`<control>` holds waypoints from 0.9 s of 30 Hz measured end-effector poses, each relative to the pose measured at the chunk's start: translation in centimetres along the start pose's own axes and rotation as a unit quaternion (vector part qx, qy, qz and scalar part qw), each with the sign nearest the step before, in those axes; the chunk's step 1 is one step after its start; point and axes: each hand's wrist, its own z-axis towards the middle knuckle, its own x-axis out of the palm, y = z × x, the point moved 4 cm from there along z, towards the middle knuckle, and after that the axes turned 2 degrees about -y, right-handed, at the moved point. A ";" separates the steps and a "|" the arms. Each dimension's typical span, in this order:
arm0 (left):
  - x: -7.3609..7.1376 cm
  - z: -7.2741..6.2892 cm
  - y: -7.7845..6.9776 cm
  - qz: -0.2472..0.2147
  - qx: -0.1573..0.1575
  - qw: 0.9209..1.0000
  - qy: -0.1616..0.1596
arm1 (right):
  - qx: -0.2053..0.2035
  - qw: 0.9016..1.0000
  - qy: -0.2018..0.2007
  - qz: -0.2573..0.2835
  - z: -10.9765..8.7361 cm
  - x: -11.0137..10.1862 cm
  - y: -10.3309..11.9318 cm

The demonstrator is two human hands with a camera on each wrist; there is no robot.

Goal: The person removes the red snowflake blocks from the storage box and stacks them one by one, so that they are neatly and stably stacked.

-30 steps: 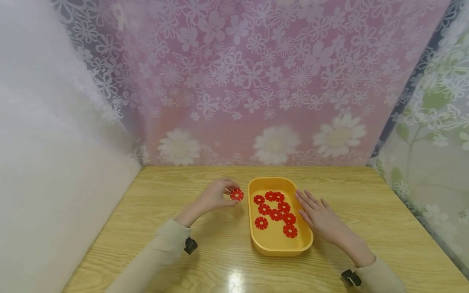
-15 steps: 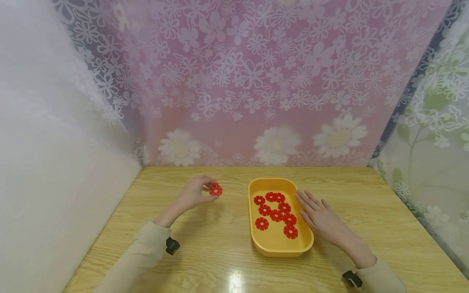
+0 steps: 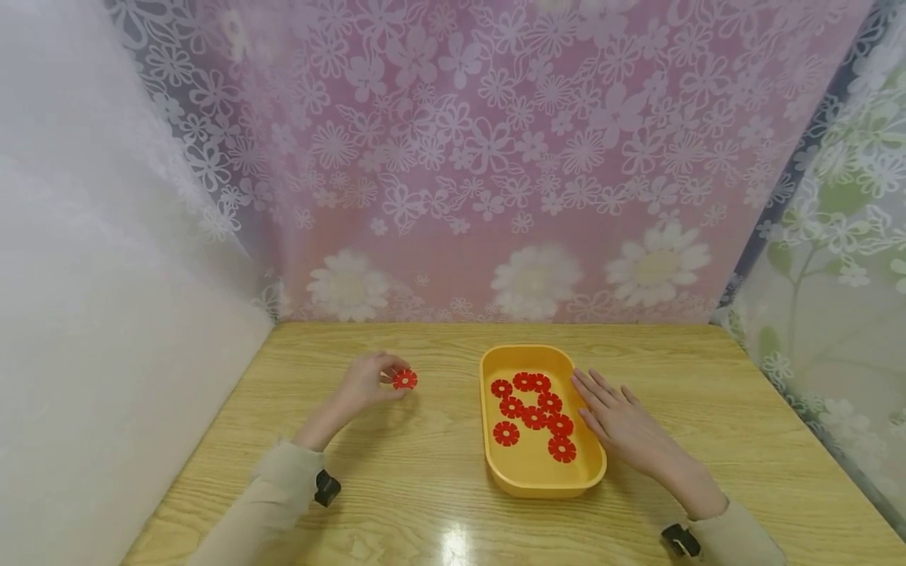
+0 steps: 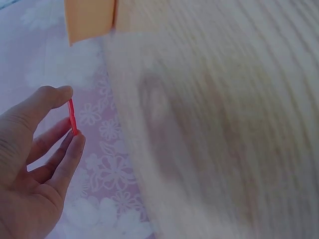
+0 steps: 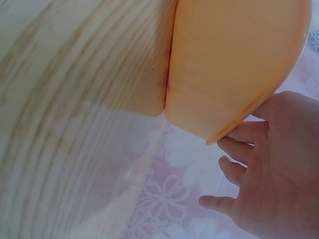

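Between thumb and fingertips, my left hand point(image 3: 366, 385) pinches a red notched plastic disc point(image 3: 405, 380), left of the yellow tray point(image 3: 545, 481). The left wrist view catches this disc point(image 4: 73, 116) edge-on, gripped at its two ends above the wood. My right hand point(image 3: 626, 422) rests with extended fingers against the tray's right rim. In the right wrist view, the fingertips of that hand point(image 5: 269, 164) touch the tray's rim point(image 5: 244, 115) from outside. Several matching red discs point(image 3: 534, 417) lie scattered in the tray, some overlapping.
A wooden table point(image 3: 425, 503) carries the tray. Behind it hangs a pink flowered curtain point(image 3: 453, 196), with a pale sheet point(image 3: 120, 275) on the left and a flowered sheet point(image 3: 835, 275) on the right. Dark bands point(image 3: 327, 487) sit at both wrists.
My left hand has moved left, away from the tray, with the red disc, then slightly down toward the table. The right hand stays at the tray's rim.
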 end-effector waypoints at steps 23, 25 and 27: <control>2.9 -1.6 3.3 0.044 -0.059 0.997 0.005 | -0.002 1.000 -0.002 0.000 -0.1 0.1 -0.1; 2.9 -1.6 3.4 0.038 -0.064 0.997 0.000 | -0.003 1.000 -0.002 0.000 -0.1 0.1 -0.1; 2.9 -1.6 3.5 0.033 -0.070 0.997 -0.003 | -0.003 1.000 -0.004 0.000 -0.1 0.1 -0.2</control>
